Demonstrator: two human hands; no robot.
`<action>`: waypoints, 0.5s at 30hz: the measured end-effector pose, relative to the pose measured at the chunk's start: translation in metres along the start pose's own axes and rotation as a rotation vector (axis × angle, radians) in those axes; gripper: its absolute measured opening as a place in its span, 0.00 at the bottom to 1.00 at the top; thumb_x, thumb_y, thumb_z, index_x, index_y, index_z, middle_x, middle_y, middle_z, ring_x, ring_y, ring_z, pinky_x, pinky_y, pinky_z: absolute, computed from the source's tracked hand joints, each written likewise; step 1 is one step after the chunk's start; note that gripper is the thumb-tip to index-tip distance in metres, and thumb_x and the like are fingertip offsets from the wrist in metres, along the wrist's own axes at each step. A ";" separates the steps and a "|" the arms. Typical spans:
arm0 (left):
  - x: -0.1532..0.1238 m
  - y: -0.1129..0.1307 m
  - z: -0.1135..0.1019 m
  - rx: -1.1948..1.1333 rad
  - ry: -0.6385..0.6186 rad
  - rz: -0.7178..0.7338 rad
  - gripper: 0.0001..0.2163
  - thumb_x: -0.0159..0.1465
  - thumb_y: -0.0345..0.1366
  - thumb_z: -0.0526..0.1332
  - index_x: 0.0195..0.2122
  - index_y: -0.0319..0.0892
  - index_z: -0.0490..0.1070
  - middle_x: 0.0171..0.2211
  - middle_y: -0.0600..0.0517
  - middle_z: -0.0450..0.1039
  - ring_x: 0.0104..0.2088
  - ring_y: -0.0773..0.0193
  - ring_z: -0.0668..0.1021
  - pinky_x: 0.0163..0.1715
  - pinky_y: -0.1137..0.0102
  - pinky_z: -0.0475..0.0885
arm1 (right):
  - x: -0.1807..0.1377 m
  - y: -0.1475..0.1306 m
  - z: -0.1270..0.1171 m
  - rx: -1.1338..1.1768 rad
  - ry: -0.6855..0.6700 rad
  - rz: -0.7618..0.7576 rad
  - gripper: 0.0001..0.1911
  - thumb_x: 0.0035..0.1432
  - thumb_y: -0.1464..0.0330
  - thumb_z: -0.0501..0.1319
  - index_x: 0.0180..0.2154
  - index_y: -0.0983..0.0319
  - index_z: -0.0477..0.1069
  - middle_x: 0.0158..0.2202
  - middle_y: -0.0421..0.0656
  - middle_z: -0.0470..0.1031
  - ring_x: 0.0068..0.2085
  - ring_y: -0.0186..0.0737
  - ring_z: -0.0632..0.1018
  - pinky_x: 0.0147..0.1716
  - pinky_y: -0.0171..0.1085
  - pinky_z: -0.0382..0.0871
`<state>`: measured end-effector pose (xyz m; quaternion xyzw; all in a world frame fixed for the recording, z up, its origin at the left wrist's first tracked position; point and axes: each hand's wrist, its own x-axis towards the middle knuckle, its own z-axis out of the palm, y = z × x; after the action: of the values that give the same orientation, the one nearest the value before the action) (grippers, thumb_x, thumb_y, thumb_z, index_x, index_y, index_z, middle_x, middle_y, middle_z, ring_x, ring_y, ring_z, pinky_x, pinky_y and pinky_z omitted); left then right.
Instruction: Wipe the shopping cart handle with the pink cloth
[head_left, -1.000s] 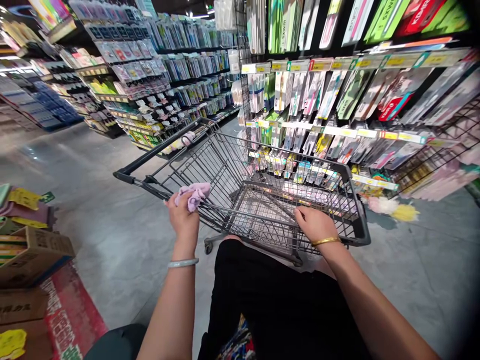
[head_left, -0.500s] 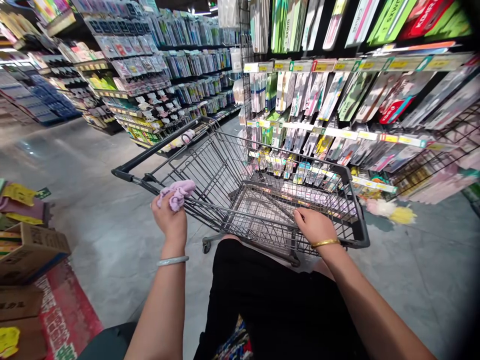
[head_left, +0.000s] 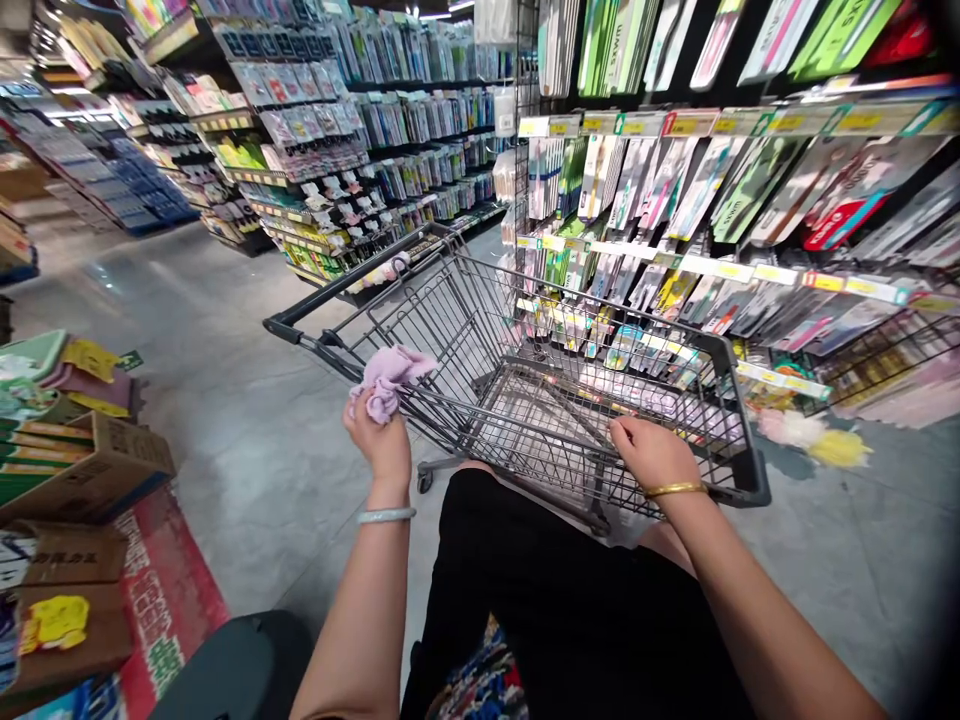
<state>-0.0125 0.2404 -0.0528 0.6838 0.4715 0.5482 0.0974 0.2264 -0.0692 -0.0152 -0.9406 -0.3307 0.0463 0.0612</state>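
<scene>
A grey wire shopping cart [head_left: 540, 400] stands sideways in front of me. My left hand [head_left: 381, 445] is closed on a crumpled light purple cloth [head_left: 394, 378], at the near top rail just short of the cart's handle [head_left: 289, 328]. Whether the cloth presses on the rail, I cannot tell. Further right, my right hand [head_left: 654, 455] is wrapped round the near top rail, its fingers partly hidden from me. Only wire mesh shows inside the basket, with the shelf goods and floor visible through it.
Shelves of packaged goods [head_left: 637, 190] rise right behind the cart. Another display rack [head_left: 300, 150] stands at the far left. Cardboard boxes [head_left: 112, 460] sit on a red mat [head_left: 169, 570] to my left. A dark rounded object [head_left: 240, 665] is at the lower left. Fluffy items [head_left: 810, 432] hang by the cart's right end.
The whole view has shifted, so cart, hands and shelves appear further right. The purple cloth has spread a little in my left hand. My right hand keeps its hold on the rail.
</scene>
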 end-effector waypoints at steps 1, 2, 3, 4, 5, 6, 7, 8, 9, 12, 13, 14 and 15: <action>0.000 0.000 0.002 -0.004 0.002 -0.016 0.17 0.57 0.32 0.62 0.49 0.43 0.69 0.50 0.45 0.65 0.54 0.55 0.69 0.57 0.59 0.66 | 0.000 0.000 0.000 -0.001 0.002 0.005 0.23 0.68 0.57 0.44 0.35 0.56 0.75 0.34 0.43 0.80 0.31 0.40 0.76 0.26 0.35 0.50; -0.006 0.003 0.005 -0.018 -0.018 -0.002 0.18 0.56 0.31 0.63 0.49 0.43 0.69 0.51 0.44 0.65 0.54 0.56 0.69 0.57 0.59 0.66 | 0.000 0.000 0.000 0.002 0.003 0.008 0.23 0.68 0.57 0.44 0.35 0.56 0.75 0.35 0.43 0.80 0.31 0.40 0.76 0.26 0.35 0.50; -0.018 0.006 0.007 -0.040 -0.055 0.031 0.18 0.56 0.31 0.63 0.49 0.43 0.69 0.52 0.44 0.63 0.54 0.56 0.69 0.56 0.59 0.66 | -0.001 0.000 0.000 0.006 0.004 0.010 0.23 0.68 0.57 0.44 0.35 0.56 0.74 0.35 0.43 0.80 0.31 0.40 0.76 0.25 0.35 0.50; -0.035 0.011 0.009 -0.067 -0.089 0.060 0.18 0.55 0.29 0.63 0.48 0.43 0.69 0.54 0.43 0.61 0.54 0.56 0.70 0.56 0.59 0.67 | -0.001 0.000 0.000 0.009 0.004 0.010 0.23 0.68 0.57 0.44 0.35 0.56 0.74 0.35 0.43 0.79 0.31 0.41 0.76 0.25 0.35 0.50; -0.055 0.016 0.011 -0.096 -0.145 0.093 0.19 0.54 0.29 0.63 0.48 0.43 0.69 0.55 0.43 0.60 0.54 0.55 0.70 0.55 0.59 0.68 | -0.001 0.000 0.001 0.011 0.003 0.008 0.23 0.68 0.57 0.43 0.35 0.56 0.74 0.35 0.43 0.79 0.32 0.41 0.76 0.25 0.36 0.50; -0.076 0.021 0.011 -0.121 -0.203 0.114 0.19 0.53 0.28 0.63 0.48 0.44 0.70 0.54 0.43 0.60 0.53 0.55 0.71 0.53 0.59 0.69 | -0.001 0.000 0.001 0.012 -0.001 0.006 0.24 0.68 0.56 0.43 0.35 0.57 0.74 0.35 0.44 0.79 0.32 0.41 0.77 0.25 0.36 0.50; -0.094 0.024 0.011 -0.140 -0.293 0.129 0.19 0.53 0.28 0.63 0.47 0.45 0.70 0.53 0.44 0.61 0.52 0.55 0.71 0.52 0.59 0.70 | 0.000 0.000 0.001 0.013 -0.005 0.005 0.24 0.68 0.56 0.43 0.35 0.57 0.74 0.35 0.44 0.79 0.32 0.41 0.77 0.25 0.36 0.50; -0.109 0.026 0.010 -0.167 -0.385 0.159 0.19 0.53 0.27 0.63 0.46 0.45 0.71 0.51 0.45 0.62 0.51 0.55 0.72 0.51 0.59 0.71 | 0.000 0.000 0.001 0.012 -0.010 0.005 0.24 0.68 0.56 0.43 0.35 0.57 0.74 0.35 0.44 0.79 0.33 0.41 0.77 0.25 0.36 0.50; -0.117 0.026 0.008 -0.184 -0.448 0.178 0.18 0.53 0.27 0.62 0.45 0.45 0.71 0.51 0.45 0.62 0.51 0.55 0.72 0.50 0.59 0.71 | 0.000 -0.001 0.001 0.011 -0.015 0.007 0.24 0.68 0.56 0.43 0.36 0.57 0.75 0.35 0.44 0.80 0.33 0.41 0.77 0.25 0.36 0.50; -0.103 0.017 0.004 -0.187 -0.430 0.132 0.15 0.52 0.28 0.63 0.42 0.43 0.72 0.50 0.45 0.64 0.50 0.55 0.72 0.50 0.59 0.71 | 0.000 -0.001 0.001 0.000 -0.021 0.005 0.24 0.68 0.56 0.43 0.37 0.57 0.75 0.35 0.44 0.80 0.33 0.42 0.77 0.25 0.35 0.50; -0.088 0.012 0.004 -0.174 -0.360 0.078 0.15 0.52 0.28 0.64 0.42 0.43 0.72 0.49 0.45 0.65 0.50 0.55 0.72 0.51 0.59 0.70 | 0.000 -0.002 0.001 -0.008 -0.017 0.002 0.24 0.68 0.56 0.43 0.36 0.57 0.75 0.35 0.45 0.80 0.33 0.42 0.77 0.26 0.35 0.50; -0.072 0.007 0.003 -0.153 -0.272 0.012 0.16 0.53 0.29 0.63 0.44 0.43 0.71 0.48 0.46 0.67 0.51 0.55 0.71 0.53 0.59 0.68 | 0.000 -0.002 0.000 -0.012 -0.014 -0.002 0.24 0.68 0.57 0.43 0.36 0.57 0.75 0.35 0.45 0.80 0.33 0.42 0.77 0.26 0.35 0.50; -0.056 0.003 0.004 -0.137 -0.199 -0.050 0.17 0.55 0.31 0.63 0.47 0.44 0.70 0.48 0.47 0.68 0.51 0.56 0.71 0.54 0.60 0.67 | -0.001 -0.002 0.000 -0.014 -0.012 -0.005 0.24 0.68 0.57 0.43 0.36 0.57 0.75 0.35 0.45 0.80 0.33 0.42 0.77 0.26 0.35 0.50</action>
<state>-0.0048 0.1978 -0.0889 0.7147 0.4380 0.5059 0.2037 0.2248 -0.0680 -0.0147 -0.9399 -0.3338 0.0494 0.0530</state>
